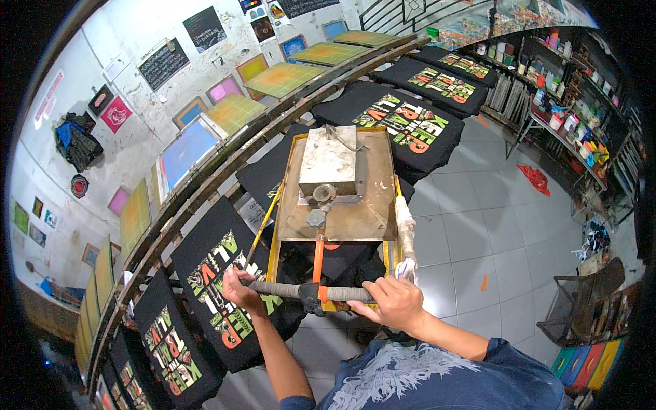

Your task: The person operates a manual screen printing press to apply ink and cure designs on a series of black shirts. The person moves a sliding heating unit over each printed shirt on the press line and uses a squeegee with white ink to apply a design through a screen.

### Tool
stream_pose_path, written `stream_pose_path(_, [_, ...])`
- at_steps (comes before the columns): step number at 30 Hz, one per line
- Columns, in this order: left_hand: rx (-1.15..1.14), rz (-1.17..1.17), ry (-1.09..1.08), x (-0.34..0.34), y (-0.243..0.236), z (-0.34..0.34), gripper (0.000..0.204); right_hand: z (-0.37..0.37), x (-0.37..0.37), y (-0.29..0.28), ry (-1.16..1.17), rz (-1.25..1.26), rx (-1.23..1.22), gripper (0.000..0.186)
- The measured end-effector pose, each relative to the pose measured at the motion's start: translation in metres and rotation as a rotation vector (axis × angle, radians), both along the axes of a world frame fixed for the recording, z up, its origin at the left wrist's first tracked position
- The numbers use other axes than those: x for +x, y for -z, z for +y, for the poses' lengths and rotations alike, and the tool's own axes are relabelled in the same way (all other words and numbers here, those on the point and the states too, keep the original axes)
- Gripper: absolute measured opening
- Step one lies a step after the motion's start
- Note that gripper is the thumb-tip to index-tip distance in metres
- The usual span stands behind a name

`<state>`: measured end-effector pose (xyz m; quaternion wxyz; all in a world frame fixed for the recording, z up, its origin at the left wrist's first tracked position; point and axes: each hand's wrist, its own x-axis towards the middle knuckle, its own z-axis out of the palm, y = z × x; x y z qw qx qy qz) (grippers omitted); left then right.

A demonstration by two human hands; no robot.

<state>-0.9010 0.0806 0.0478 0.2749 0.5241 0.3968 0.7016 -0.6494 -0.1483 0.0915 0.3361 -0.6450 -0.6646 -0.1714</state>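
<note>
My left hand (240, 290) is closed round the left end of a grey wrapped bar handle (277, 289), and my right hand (393, 301) grips its right end. The bar crosses the near end of a yellow-framed metal unit (369, 212) topped by a silver box (328, 154), with an orange hose (319, 258) running to the bar. A white-wrapped tube (406, 236) runs along the unit's right side. The unit stands over dark shirts, partly hiding them; a printed black shirt (208, 256) lies just left of my left hand.
More printed shirts (420, 116) lie on boards along a curved rail (232, 157). Screen frames (287, 78) lean above it against the white wall. At right are a bench of containers (567, 140), a chair (567, 314) and red cloth (533, 181) on the tiled floor (485, 232).
</note>
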Motion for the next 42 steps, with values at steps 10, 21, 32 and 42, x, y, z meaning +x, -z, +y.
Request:
stream_pose_path(10, [0.029, -0.003, 0.000, 0.004, -0.003, -0.002, 0.043, 0.002, 0.001, 0.001, -0.005, 0.007, 0.033, 0.040])
stream_pose_path(21, [0.030, 0.003, 0.007, 0.000, 0.000, 0.000, 0.044, 0.002, -0.001, -0.002, 0.008, -0.007, 0.005, 0.041])
stream_pose_path(32, [-0.029, 0.006, 0.033, -0.001, -0.006, -0.002, 0.045, 0.005, -0.001, -0.006, 0.020, 0.002, -0.025, 0.039])
stream_pose_path(42, [-0.164, 0.146, -0.142, -0.003, -0.027, -0.080, 0.044, -0.007, 0.015, -0.011, 0.052, 0.079, -0.049, 0.036])
